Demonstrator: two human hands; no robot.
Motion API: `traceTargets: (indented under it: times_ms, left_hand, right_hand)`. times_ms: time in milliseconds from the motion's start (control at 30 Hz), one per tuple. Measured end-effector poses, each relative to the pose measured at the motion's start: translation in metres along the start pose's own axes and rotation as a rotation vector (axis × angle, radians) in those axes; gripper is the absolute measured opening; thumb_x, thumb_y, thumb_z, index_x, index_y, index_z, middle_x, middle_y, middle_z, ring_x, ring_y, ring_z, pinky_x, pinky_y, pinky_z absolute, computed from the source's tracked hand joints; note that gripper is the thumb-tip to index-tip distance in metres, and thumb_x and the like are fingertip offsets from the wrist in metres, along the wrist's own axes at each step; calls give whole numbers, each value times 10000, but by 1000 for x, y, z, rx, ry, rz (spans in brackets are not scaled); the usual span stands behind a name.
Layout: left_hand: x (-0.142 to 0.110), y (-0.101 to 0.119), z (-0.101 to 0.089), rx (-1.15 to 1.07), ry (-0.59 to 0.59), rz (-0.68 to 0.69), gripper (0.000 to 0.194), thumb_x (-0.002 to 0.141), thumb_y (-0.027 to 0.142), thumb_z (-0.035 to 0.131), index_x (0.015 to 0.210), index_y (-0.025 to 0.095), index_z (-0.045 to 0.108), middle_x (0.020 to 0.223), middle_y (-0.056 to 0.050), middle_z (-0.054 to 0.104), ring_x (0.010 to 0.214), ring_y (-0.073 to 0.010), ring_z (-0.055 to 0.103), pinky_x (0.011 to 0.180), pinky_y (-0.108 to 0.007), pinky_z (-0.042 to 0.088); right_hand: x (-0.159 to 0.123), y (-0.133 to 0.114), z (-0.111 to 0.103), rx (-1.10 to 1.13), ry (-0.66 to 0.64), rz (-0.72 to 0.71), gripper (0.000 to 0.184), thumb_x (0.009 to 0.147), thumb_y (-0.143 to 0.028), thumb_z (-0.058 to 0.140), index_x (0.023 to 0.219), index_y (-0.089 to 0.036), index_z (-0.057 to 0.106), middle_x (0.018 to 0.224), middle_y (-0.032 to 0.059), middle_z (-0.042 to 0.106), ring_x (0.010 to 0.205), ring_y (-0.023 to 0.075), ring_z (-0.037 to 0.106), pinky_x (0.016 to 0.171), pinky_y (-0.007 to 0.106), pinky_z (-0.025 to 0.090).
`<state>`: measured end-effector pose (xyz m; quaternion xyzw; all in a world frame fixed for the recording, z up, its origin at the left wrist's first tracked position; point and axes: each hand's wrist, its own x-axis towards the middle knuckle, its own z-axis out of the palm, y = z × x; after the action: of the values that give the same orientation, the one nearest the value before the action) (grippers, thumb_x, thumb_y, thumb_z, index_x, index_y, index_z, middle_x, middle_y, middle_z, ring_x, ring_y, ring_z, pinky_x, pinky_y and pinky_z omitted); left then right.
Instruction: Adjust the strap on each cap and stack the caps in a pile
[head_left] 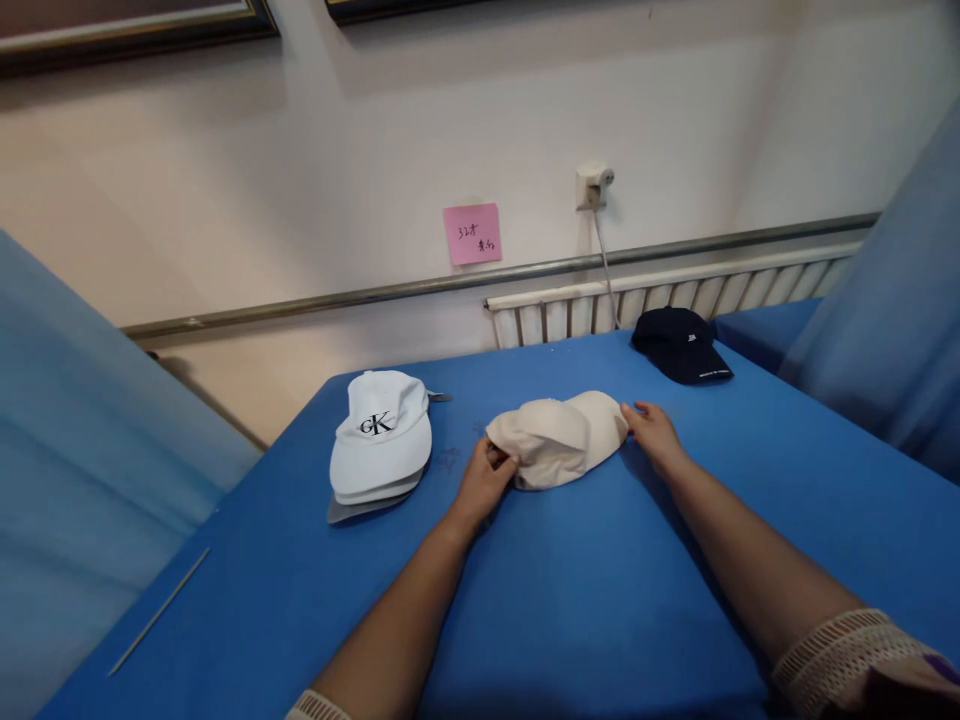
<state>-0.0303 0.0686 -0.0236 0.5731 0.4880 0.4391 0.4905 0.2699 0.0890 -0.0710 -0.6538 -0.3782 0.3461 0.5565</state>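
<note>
A cream baseball cap lies on the blue table cover between my two hands, its brim pointing right. My left hand pinches the cap's back edge, with the thumb on the near side. At the other end, my right hand has its fingertips closed on the tip of the brim. To the left sits a stack of caps, a white cap with black letters on top and a grey brim at the bottom. A dark navy cap rests at the back right.
The blue table reaches the wall, where a radiator and a metal rail run. A thin rod lies near the left edge. Blue curtains hang on both sides. A cord drops from a wall socket.
</note>
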Motion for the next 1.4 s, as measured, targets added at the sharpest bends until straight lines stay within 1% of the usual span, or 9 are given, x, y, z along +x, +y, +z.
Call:
traceTargets:
  times_ms: [133,267,400,567,767,933,1067,1200,1400]
  left_hand:
    - [4,0,-5,-431,25,-102,590,690,264,806,1188,137,517,1101,-148,706,942,-235,698,849,-336,535]
    - [7,12,-18,-623,32,-167,520,720,148,782,1184,144,547,1002,-97,735,815,-188,720,746,-267,565]
    - [14,20,-34,-874,75,-234,293,874,77,568,1166,104,579,967,-92,744,830,-163,724,753,-242,578]
    - [17,19,-45,-1140,64,-225,276,964,171,426,1165,73,588,1009,-140,733,966,-190,706,872,-302,562]
    - [0,19,-14,-1229,-186,-303,274,979,322,440,1028,169,662,1082,-91,724,1120,-227,637,1029,-445,454]
    - [-1,28,-8,-1217,-136,-258,269,989,207,405,1145,212,624,1122,-55,718,1096,-173,645,1038,-389,441]
    - [-3,29,-8,-1153,-129,-310,281,987,326,419,1068,162,633,1146,-106,691,1147,-209,616,987,-377,474]
    - [-20,19,30,-929,-233,-431,246,904,326,595,1061,141,639,1147,-126,676,1071,-209,644,914,-321,495]
    - [-38,9,71,-751,1,-241,273,718,193,789,956,159,659,991,-81,725,894,-186,677,880,-322,503]
  right_hand:
    - [-11,-8,3,224,-215,202,377,841,-503,577,897,-138,655,654,54,640,503,141,552,392,222,356]
    - [-20,-20,5,570,-445,461,162,837,-271,591,865,-124,652,594,35,627,423,112,506,332,199,328]
    - [-23,-27,6,673,-414,421,189,820,-187,531,946,-140,663,727,67,711,587,167,644,507,250,524]
    - [-25,-28,11,856,-332,414,252,804,-173,516,1008,-154,662,801,81,743,711,222,701,639,332,587]
    - [-46,-32,29,957,-262,534,243,819,-118,494,1004,-136,650,751,62,738,627,181,692,562,275,583]
    - [-78,-37,38,1020,-214,566,190,829,-105,531,964,-152,657,808,51,749,645,157,697,535,236,579]
    - [-96,-43,38,1134,-151,518,150,791,-81,625,895,-187,651,843,7,750,648,118,680,516,190,554]
    - [-111,-41,45,1115,-166,476,231,690,-68,753,846,-206,654,811,-29,736,626,93,652,507,168,528]
    - [-133,-36,60,995,-428,466,215,683,-181,809,856,-187,681,863,28,741,749,136,676,632,219,533]
